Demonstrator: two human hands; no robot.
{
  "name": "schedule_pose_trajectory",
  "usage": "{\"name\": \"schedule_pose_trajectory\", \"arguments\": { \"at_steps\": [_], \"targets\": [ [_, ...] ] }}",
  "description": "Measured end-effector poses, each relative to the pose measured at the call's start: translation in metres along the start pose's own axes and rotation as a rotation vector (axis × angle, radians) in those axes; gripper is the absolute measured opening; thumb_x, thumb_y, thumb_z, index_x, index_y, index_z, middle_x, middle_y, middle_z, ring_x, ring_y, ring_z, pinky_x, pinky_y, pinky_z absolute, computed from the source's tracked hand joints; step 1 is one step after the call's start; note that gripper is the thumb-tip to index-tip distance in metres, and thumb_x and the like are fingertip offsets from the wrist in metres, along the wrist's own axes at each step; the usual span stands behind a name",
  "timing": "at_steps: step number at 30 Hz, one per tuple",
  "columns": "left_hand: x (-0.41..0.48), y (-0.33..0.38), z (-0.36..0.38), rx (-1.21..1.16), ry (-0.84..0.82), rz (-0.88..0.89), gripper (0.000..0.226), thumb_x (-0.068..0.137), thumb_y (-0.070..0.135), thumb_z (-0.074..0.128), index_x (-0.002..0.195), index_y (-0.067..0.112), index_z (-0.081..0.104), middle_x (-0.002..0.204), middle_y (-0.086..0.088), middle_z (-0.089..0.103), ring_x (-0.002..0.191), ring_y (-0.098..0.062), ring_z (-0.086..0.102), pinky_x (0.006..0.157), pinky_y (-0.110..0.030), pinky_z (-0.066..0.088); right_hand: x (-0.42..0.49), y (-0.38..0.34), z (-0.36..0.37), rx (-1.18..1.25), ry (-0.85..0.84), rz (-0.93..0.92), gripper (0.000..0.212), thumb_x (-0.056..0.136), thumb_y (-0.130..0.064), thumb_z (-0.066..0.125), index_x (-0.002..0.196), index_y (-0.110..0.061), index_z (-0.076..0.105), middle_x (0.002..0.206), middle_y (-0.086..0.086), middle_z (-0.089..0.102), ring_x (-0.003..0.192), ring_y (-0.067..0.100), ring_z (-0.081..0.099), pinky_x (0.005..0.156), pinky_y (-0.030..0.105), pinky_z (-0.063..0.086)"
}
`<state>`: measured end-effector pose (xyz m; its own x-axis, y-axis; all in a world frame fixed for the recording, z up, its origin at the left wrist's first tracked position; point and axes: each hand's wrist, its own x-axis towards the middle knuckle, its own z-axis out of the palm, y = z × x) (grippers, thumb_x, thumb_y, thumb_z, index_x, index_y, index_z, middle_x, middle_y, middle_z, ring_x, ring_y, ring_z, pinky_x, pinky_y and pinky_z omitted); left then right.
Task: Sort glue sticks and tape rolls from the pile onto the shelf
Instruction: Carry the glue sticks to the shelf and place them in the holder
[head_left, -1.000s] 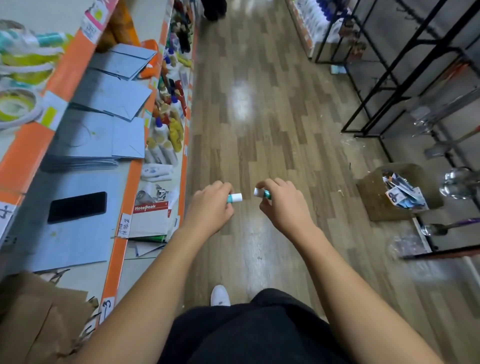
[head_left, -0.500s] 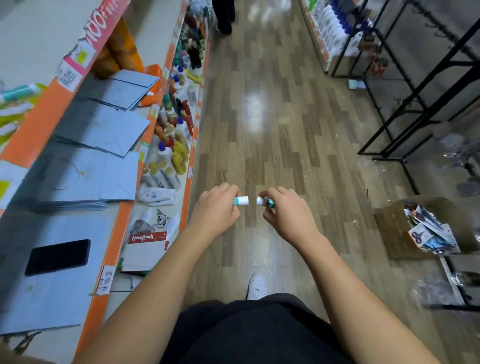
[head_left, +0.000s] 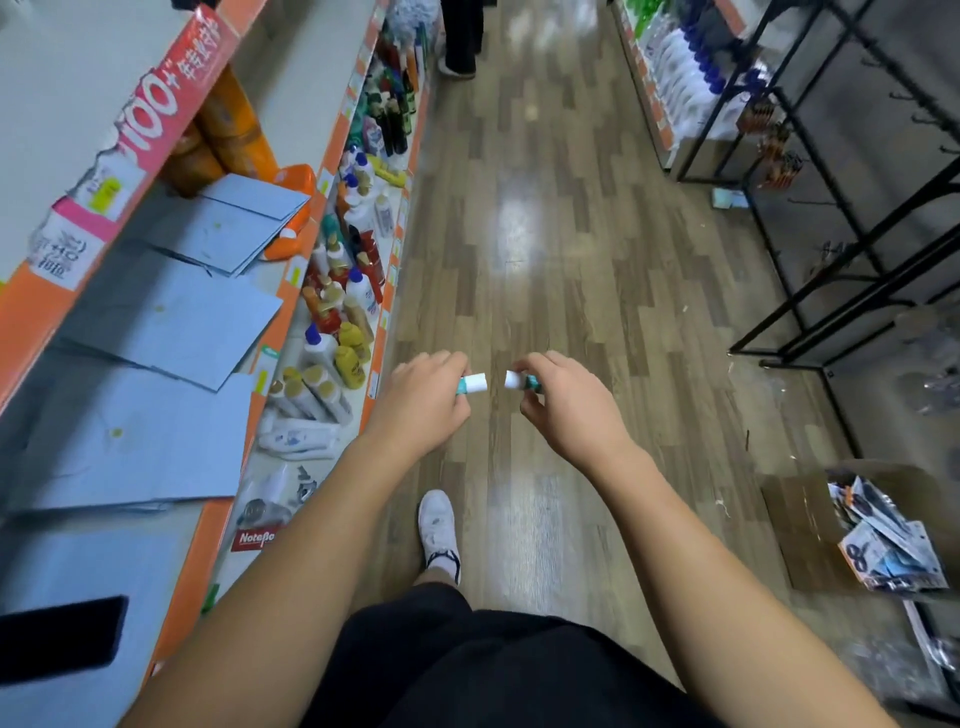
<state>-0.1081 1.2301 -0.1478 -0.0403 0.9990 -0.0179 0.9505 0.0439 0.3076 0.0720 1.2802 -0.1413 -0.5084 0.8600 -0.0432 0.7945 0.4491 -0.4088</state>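
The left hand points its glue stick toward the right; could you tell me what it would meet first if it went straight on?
Most likely the white end of the glue stick held in the right hand, across a small gap; the ends look level, though depth is unclear.

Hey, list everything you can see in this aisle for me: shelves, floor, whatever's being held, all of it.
left glue stick piece: one, white and teal, in the left hand
right glue stick piece: one, white and teal, in the right hand, apart from the other
blue sheets: several, blue, overlapping on the left shelf
phone: one, black, left shelf, lower left
orange packs: a few, orange, behind the sheets
bottles: many, mixed colours, lower left shelf
cardboard box: one, brown, floor at right
printed packets: several, in the box
racks: black metal, right side
floor: grey-brown wood pattern
shoe: one, white, below the hands
left hand: grips its piece
right hand: pinches its piece
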Motion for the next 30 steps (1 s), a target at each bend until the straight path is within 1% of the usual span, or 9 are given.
{"name": "schedule_pose_trajectory", "arguments": {
  "at_steps": [3,5,13,16,19,22,25,28,30],
  "targets": [
    [0.047,-0.026,-0.006,0.011,0.007,0.003,0.014,0.089,0.016,0.052,0.103,0.016,0.054,0.097,-0.002,0.058,0.088,-0.023,0.053,0.069,-0.036,0.045,0.053,-0.002,-0.001,-0.022,0.023,0.005,0.031,0.089,-0.014,0.055,0.119,-0.023,0.059,0.106,-0.003,0.061,0.098,0.021,0.057,0.078,0.04,0.048],
    [0.077,-0.043,-0.012,0.0,0.01,0.0,0.016,0.089,0.016,0.052,0.105,0.017,0.053,0.098,-0.002,0.058,0.089,-0.024,0.053,0.065,-0.036,0.043,0.086,-0.004,-0.003,-0.027,0.03,0.026,0.031,0.089,-0.013,0.055,0.117,-0.023,0.059,0.106,-0.002,0.061,0.098,0.022,0.057,0.076,0.04,0.048],
    [0.176,-0.088,-0.04,-0.053,-0.008,0.016,0.016,0.087,0.014,0.055,0.102,0.02,0.051,0.099,0.001,0.058,0.089,-0.023,0.053,0.065,-0.036,0.046,0.194,-0.007,-0.019,-0.02,0.027,0.066,0.034,0.089,-0.012,0.055,0.121,-0.022,0.059,0.11,0.0,0.061,0.1,0.025,0.058,0.077,0.04,0.049],
    [0.208,-0.099,-0.043,-0.065,-0.018,-0.006,0.017,0.088,0.014,0.054,0.103,0.022,0.051,0.099,0.002,0.058,0.089,-0.022,0.053,0.07,-0.04,0.051,0.229,0.0,-0.02,-0.011,0.01,0.074,0.034,0.089,-0.012,0.054,0.121,-0.022,0.059,0.108,0.001,0.06,0.099,0.026,0.057,0.077,0.04,0.049],
    [0.244,-0.108,-0.041,-0.07,-0.032,-0.01,0.016,0.087,0.014,0.054,0.101,0.022,0.051,0.099,0.002,0.058,0.09,-0.022,0.053,0.072,-0.042,0.051,0.266,0.013,-0.022,-0.015,-0.003,0.064,0.035,0.088,-0.012,0.055,0.122,-0.022,0.058,0.109,0.001,0.06,0.1,0.026,0.057,0.077,0.04,0.049],
    [0.287,-0.112,-0.038,-0.075,-0.03,-0.02,0.016,0.086,0.014,0.055,0.1,0.022,0.051,0.097,0.002,0.058,0.092,-0.023,0.053,0.072,-0.041,0.05,0.311,0.032,-0.027,-0.017,0.002,0.038,0.035,0.088,-0.013,0.055,0.122,-0.022,0.058,0.11,0.002,0.06,0.102,0.027,0.057,0.076,0.04,0.049],
    [0.336,-0.116,-0.037,-0.042,-0.006,-0.045,0.019,0.084,0.013,0.055,0.102,0.019,0.055,0.099,-0.002,0.061,0.095,-0.027,0.056,0.073,-0.04,0.047,0.361,0.052,-0.033,-0.014,0.008,0.014,0.032,0.088,-0.015,0.055,0.119,-0.023,0.06,0.108,0.001,0.06,0.102,0.027,0.058,0.075,0.041,0.05],
    [0.378,-0.118,-0.041,-0.044,0.029,-0.098,0.02,0.083,0.012,0.054,0.101,0.02,0.056,0.098,-0.002,0.062,0.092,-0.028,0.056,0.065,-0.034,0.037,0.406,0.068,-0.045,-0.015,0.005,-0.011,0.03,0.088,-0.017,0.055,0.118,-0.022,0.06,0.107,0.001,0.06,0.103,0.028,0.058,0.076,0.04,0.05],
    [0.4,-0.12,-0.045,-0.067,0.05,-0.126,0.019,0.083,0.012,0.054,0.099,0.021,0.056,0.096,-0.001,0.061,0.09,-0.026,0.056,0.064,-0.033,0.037,0.431,0.076,-0.053,-0.023,-0.006,-0.043,0.031,0.087,-0.018,0.055,0.117,-0.022,0.059,0.108,0.001,0.06,0.104,0.028,0.058,0.077,0.04,0.051]
  ]
}}
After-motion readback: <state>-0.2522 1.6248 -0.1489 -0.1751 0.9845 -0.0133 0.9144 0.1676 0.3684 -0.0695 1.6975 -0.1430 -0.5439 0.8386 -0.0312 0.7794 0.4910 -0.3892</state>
